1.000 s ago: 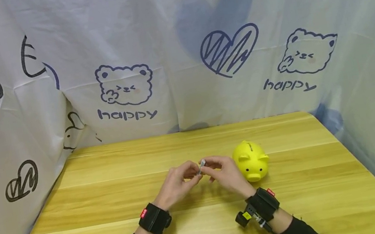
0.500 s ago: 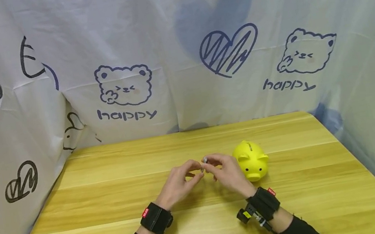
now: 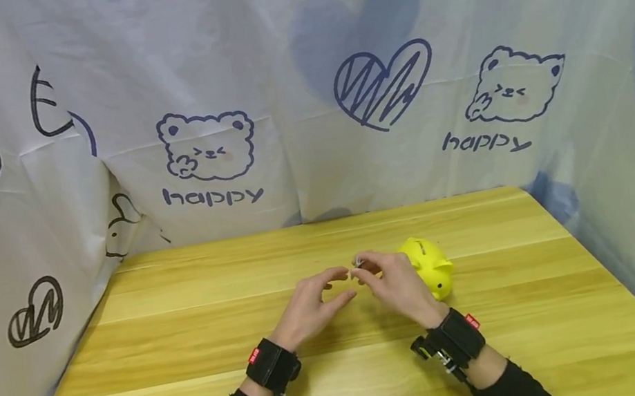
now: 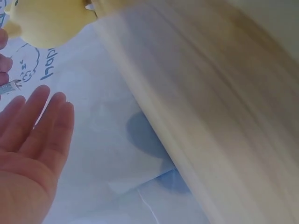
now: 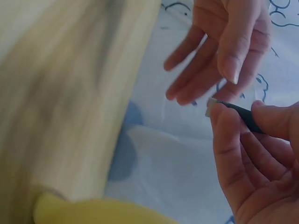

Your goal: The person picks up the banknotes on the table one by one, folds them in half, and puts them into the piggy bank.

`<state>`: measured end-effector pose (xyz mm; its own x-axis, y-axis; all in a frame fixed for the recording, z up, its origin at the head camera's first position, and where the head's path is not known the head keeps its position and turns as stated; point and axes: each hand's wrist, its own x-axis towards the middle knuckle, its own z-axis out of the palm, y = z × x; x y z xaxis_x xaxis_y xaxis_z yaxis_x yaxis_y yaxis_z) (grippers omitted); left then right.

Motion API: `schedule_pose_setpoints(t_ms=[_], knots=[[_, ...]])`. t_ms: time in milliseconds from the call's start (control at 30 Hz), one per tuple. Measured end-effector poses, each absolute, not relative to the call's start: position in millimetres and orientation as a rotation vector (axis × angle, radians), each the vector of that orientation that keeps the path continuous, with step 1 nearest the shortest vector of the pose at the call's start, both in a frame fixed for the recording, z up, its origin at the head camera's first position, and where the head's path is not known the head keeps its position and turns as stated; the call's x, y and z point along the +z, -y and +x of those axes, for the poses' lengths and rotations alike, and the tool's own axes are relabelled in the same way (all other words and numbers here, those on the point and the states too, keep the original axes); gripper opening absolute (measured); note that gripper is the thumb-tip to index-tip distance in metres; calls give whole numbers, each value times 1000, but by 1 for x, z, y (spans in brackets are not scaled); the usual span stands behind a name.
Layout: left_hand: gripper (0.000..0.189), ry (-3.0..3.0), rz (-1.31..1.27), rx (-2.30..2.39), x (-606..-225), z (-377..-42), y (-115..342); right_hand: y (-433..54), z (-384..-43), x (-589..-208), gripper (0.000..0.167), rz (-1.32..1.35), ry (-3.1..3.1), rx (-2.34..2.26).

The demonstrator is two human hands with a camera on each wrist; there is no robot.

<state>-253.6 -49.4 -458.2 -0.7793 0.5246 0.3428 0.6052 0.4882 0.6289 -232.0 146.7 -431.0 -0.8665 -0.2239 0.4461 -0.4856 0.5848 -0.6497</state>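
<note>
My right hand [image 3: 400, 284] pinches a small folded strip of paper [image 5: 239, 113] between thumb and fingers. The strip is dark greenish on one side with a whitish end; the left wrist view shows print on it. Facing it, my left hand [image 3: 311, 308] has its fingers extended and apart, holding nothing, its fingertips close to the strip. In the left wrist view its palm and straight fingers are plain. Just behind and right of my right hand stands a yellow piggy bank [image 3: 437, 265], a slot in its top, partly hidden by that hand.
Both hands are over a yellow wood-grain table [image 3: 193, 359]. A white cloth [image 3: 293, 125] with blue bear and heart drawings hangs behind it and along both sides. Black straps with small devices sit on both wrists.
The left hand's thumb and fingers have let go of the paper strip and spread. The right hand has kept it, shifting slightly right and away from me, covering more of the piggy bank.
</note>
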Motion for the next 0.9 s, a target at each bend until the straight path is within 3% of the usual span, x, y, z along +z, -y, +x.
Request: schedule_pose_setpoints(t_ms=[333, 900], knots=[[62, 2683, -956, -1216, -456, -257, 35, -166, -232, -417, 12, 611, 2573, 1148], [74, 2753, -880, -1331, -455, -256, 6, -202, -233, -395, 16, 595, 2753, 1199]])
